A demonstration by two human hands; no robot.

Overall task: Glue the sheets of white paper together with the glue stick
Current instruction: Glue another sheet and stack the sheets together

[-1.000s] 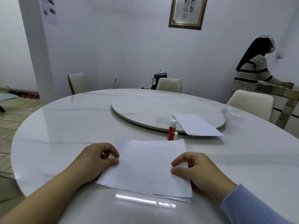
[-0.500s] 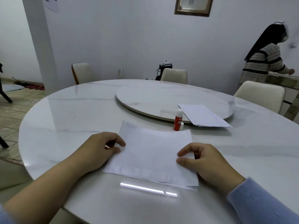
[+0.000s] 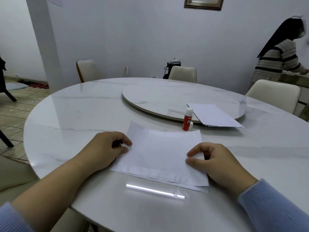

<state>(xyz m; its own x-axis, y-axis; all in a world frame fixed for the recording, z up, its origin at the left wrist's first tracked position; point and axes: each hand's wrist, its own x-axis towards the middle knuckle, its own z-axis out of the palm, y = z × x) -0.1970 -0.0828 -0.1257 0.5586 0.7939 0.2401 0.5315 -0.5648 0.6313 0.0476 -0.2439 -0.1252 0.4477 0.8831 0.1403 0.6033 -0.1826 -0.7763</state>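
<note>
The sheets of white paper [image 3: 160, 154] lie flat near the front edge of the desk [image 3: 75, 114], one on top of another, with a lower edge showing just past the upper sheet along the near side; the left hand [image 3: 107, 148] rests at the left edge of the pile with its fingers curled, thumb and forefinger tips on the paper's margin, and whether they pinch it or only press it cannot be told; the right hand [image 3: 215, 159] sits at the right edge in the same way, fingers bent, thumb and forefinger tips on the sheet; both wrists show pale blue ribbed sleeves. Just beyond the far right corner of the pile stands the glue stick [image 3: 187, 119], upright, red-bodied with a white top, and a small white cap [image 3: 191, 126] stands touching its foot. Behind it a raised round turntable [image 3: 158, 96] sits on the desk, and a second stack of white paper [image 3: 214, 116] lies on the turntable's near right rim, overhanging it. Cream chairs [image 3: 183, 74] ring the desk; at the far right another person [image 3: 277, 59] in a striped top bends over a side counter.
</note>
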